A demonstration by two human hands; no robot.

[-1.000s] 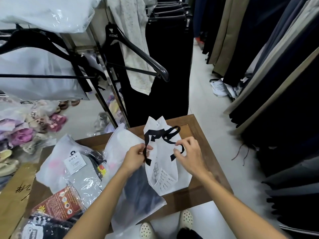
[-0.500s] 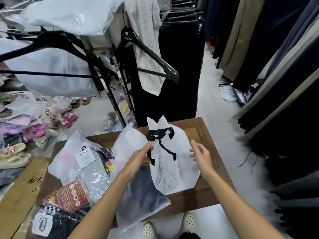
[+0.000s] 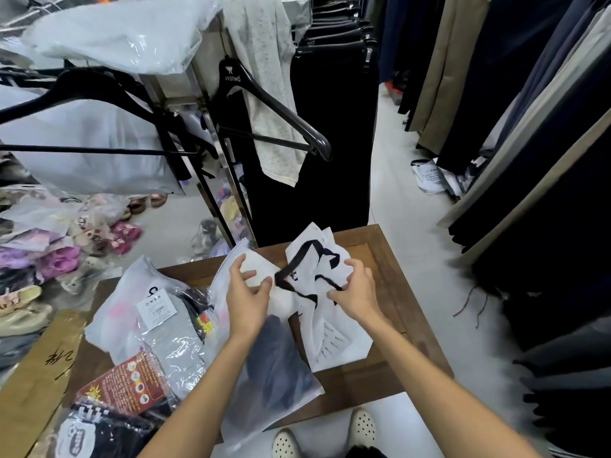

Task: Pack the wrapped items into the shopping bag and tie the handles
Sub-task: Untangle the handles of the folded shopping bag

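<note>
A white shopping bag [image 3: 334, 328] with black ribbon handles [image 3: 305, 259] lies on the wooden table [image 3: 390, 279], its top crumpled. My left hand [image 3: 248, 294] grips the left side of the bag's mouth between thumb and fingers. My right hand [image 3: 355, 289] curls over the right side of the mouth, by a black handle. A frosted wrapper with a dark garment [image 3: 274, 368] lies under my left forearm. Left of it are a clear-wrapped grey garment with an OWEN tag [image 3: 158, 312], a red packet [image 3: 129, 385] and a black packet [image 3: 92, 434].
A black hanger [image 3: 281, 110] juts out from the clothes rack just beyond the table. Bagged shoes [image 3: 59, 259] are piled on the floor at left, with cardboard [image 3: 36, 361] beside the table. Dark trousers hang along the right aisle. My white shoes [image 3: 362, 428] stand below the table's near edge.
Both hands have gone from the bag's flat sides to its top and now grip the mouth. The bag's top has crumpled and the handles have shifted.
</note>
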